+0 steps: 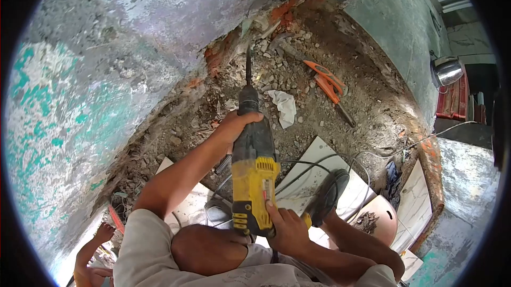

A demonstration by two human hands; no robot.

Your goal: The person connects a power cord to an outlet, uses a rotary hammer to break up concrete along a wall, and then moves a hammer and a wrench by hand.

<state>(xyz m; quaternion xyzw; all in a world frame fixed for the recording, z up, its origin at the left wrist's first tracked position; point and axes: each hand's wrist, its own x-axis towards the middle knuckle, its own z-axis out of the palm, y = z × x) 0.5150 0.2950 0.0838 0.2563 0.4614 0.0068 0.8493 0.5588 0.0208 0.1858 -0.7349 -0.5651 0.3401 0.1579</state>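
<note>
A yellow and black power drill [254,180] points away from me, its long dark bit [248,66] reaching toward the broken foot of the wall. Around the black front part of the tool my left hand [238,126] is wrapped. My right hand [287,228] grips the rear handle, with fingers lying against the yellow body. Beyond the bit tip are exposed red brick [215,58] and loose rubble [266,76]. Whether the tip touches the wall I cannot tell.
An orange-handled tool [327,84] and a white crumpled scrap [283,108] lie on the dirt. Black cable crosses the white tiles [314,172] near my shod foot [331,188]. Another person's hand [105,232] shows at lower left. A pinkish basin [384,220] stands at right.
</note>
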